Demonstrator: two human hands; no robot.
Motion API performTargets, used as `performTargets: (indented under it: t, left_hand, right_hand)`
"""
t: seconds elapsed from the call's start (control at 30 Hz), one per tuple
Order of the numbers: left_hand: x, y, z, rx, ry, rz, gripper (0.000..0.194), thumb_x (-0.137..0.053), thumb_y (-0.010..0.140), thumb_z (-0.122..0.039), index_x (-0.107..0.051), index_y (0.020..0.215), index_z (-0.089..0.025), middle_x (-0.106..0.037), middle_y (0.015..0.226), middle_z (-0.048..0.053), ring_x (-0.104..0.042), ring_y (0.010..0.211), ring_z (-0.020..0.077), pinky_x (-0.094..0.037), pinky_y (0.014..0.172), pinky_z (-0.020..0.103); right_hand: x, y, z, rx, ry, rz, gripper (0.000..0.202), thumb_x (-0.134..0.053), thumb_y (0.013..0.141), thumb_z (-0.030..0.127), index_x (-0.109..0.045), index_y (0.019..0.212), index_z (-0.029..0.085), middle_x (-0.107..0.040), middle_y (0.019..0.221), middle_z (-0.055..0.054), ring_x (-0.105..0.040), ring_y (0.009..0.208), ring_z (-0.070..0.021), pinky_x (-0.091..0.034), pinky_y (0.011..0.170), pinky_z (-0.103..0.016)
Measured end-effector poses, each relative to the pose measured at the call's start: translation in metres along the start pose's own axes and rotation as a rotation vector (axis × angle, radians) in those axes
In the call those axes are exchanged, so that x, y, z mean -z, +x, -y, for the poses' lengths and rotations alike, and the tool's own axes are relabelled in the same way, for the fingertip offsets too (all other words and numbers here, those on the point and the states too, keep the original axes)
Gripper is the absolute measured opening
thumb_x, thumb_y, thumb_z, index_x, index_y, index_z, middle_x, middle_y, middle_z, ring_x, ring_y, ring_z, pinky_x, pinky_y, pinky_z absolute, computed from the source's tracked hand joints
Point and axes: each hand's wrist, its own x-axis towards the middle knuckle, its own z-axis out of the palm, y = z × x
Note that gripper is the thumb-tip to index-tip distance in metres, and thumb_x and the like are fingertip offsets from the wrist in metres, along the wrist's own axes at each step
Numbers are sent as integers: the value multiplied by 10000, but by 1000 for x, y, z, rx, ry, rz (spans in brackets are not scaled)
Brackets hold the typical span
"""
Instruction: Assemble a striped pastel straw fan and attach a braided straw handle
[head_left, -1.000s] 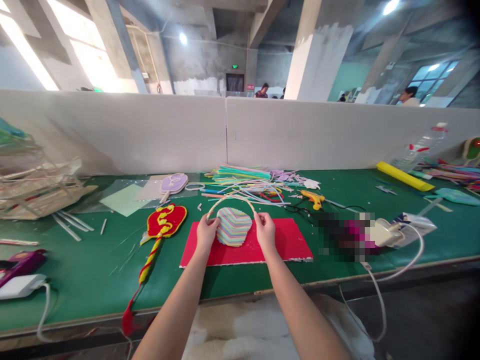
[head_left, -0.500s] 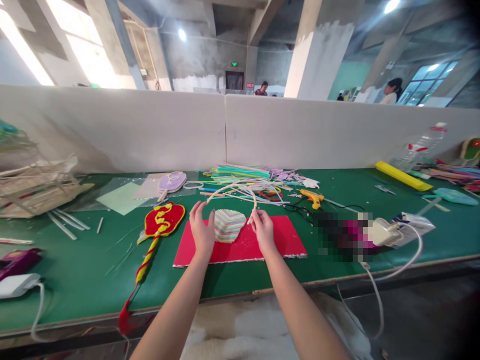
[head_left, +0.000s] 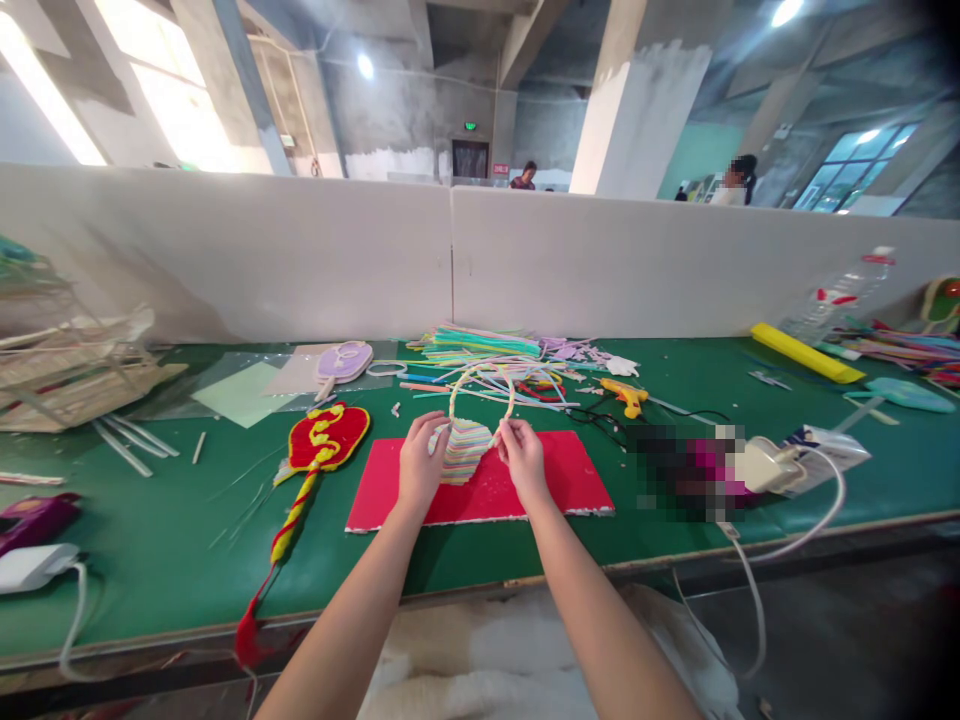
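Between my hands a thin pale-yellow twisted strip (head_left: 482,369) is bent into an upright arch. My left hand (head_left: 424,460) pinches its left end and my right hand (head_left: 523,458) pinches the other end, fingers closed on both sides. Below the arch, a striped pastel piece with a wavy edge (head_left: 463,452) lies on a red board (head_left: 559,475); my left hand partly covers it. Left of the board lies a red fan-shaped piece with yellow trim (head_left: 342,437), its wrapped handle and red tassel pointing toward me.
Several coloured strips (head_left: 480,343) are heaped behind the board. A yellow glue gun (head_left: 624,396) lies to the right, near a white plug with a cable (head_left: 761,463). A lilac fan-shaped piece (head_left: 345,362) sits at back left. A white partition (head_left: 337,265) bounds the table.
My left hand has moved right, toward my right hand, with its end of the strip. The strip's wide bow has become a narrower, rounder arch.
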Motion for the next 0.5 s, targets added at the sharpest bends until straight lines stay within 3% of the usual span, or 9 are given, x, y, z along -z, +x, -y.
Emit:
performTargets:
  t: [0.4,0.5]
  left_hand:
    - [-8,-3,1,-137,-109,353,270,-476,847,-273,-638,1060,-234,-648,1075,65,-583,1015,195,-429,911,337]
    - [-7,-3,-1,-110,-122,391,277,-490,836,-273,-629,1072,-232,-660,1052,68,-594,991,199,-434,898,342]
  right_hand:
    - [-3,-4,2,32,-6,91,231,-562,794,430,-513,794,204,-560,623,33,-426,434,-70,-329,410,-207]
    - [-4,-4,1,50,-32,117,234,-569,783,433,-505,786,208,-562,602,40,-435,426,-77,-356,429,-219]
